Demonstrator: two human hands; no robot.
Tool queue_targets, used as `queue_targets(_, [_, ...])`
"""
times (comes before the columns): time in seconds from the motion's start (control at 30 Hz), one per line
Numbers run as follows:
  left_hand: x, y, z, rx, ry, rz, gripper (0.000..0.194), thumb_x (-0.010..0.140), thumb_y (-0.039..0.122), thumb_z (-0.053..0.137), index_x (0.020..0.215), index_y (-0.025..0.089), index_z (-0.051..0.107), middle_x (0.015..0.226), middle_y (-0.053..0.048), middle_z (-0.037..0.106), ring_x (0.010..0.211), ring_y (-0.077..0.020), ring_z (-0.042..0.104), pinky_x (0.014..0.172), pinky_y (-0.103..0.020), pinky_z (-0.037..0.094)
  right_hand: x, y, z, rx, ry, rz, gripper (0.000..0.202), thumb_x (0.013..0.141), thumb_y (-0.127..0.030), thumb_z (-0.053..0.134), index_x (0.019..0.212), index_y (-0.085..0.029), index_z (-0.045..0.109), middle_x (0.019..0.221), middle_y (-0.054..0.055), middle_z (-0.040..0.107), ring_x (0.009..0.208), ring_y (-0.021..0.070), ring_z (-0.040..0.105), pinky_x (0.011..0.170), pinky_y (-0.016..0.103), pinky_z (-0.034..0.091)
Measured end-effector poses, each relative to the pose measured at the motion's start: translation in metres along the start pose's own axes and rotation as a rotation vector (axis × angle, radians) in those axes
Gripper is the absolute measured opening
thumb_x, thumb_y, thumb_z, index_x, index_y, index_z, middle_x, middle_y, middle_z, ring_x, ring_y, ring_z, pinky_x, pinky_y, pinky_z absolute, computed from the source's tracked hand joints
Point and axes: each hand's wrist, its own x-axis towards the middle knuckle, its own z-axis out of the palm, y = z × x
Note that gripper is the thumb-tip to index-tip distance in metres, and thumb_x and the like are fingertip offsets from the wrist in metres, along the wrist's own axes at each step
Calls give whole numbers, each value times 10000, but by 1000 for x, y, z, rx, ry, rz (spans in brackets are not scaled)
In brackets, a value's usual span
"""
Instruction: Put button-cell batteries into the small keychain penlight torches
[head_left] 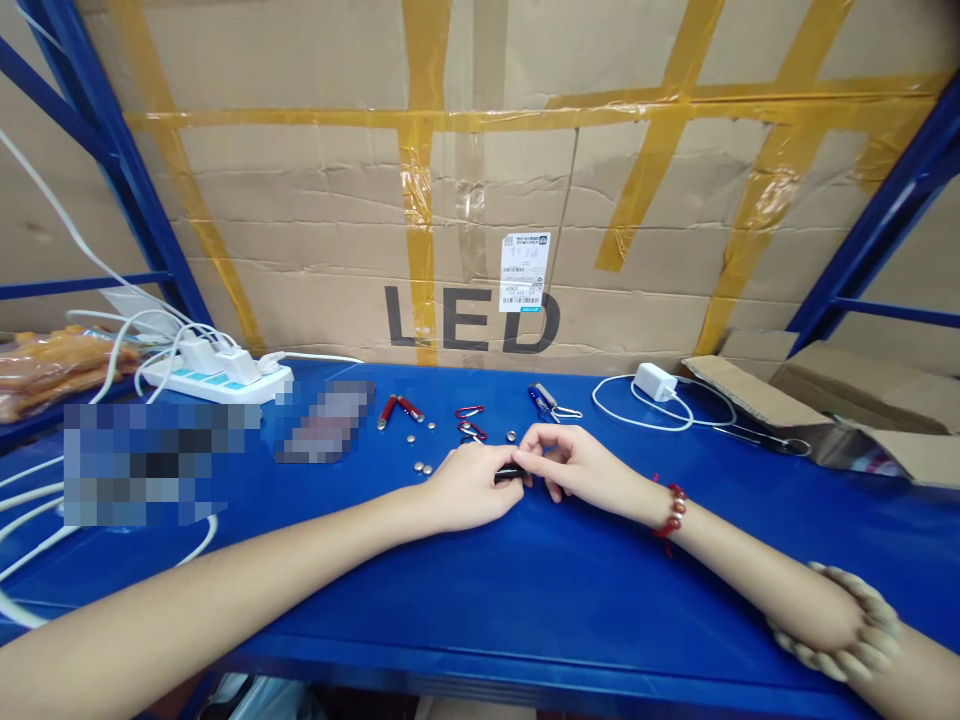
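My left hand [474, 487] is closed around a small black tube [509, 472], much of it hidden by the fingers. At the tube's right end, my right hand [574, 460] has its thumb and fingertips pinched together, touching the tube. Just behind the hands lie red carabiner clips [472, 431] and a silver button cell [511, 436]. More button cells [423, 468] are scattered left of my left hand. Farther back are two short red metal tubes [397, 411]. A blue keychain flashlight [539, 402] with a silver carabiner rests behind my right hand.
The blue metal tabletop [480, 600] meets a taped cardboard wall [322, 220]. A power strip [217, 380] with white cables stands at left, near blurred-out items. A white charger [655, 382] with its cable, scissors [780, 443] and an open cardboard box [847, 400] are at right.
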Motion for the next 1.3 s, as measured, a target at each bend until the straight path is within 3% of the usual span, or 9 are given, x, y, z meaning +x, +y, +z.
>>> queue_targets(0.33, [-1,-1,0,58,-15,-4,229,726,206,430,856,217,618,810,-3,671,715,-174,602,604,-226,397,-1,0,0,-57,-4,-15,315,775,-479,498,759,-165,490,658,-12,573,427,47,490,411,164,381])
queue_targets(0.5, [-1,1,-1,74,-18,-10,224,722,194,425,838,202,617,745,-11,663,640,-163,583,568,-223,388,-2,1,1,-128,-7,-34,303,781,-474,495,763,-172,482,648,-18,560,439,52,494,417,165,391])
queue_targets(1.3, [-3,0,-2,36,-32,4,235,726,217,408,861,206,600,809,-4,668,684,-161,597,583,-227,389,0,4,1,-57,-30,-30,255,786,-418,516,767,-166,482,652,-16,568,439,45,479,423,161,401])
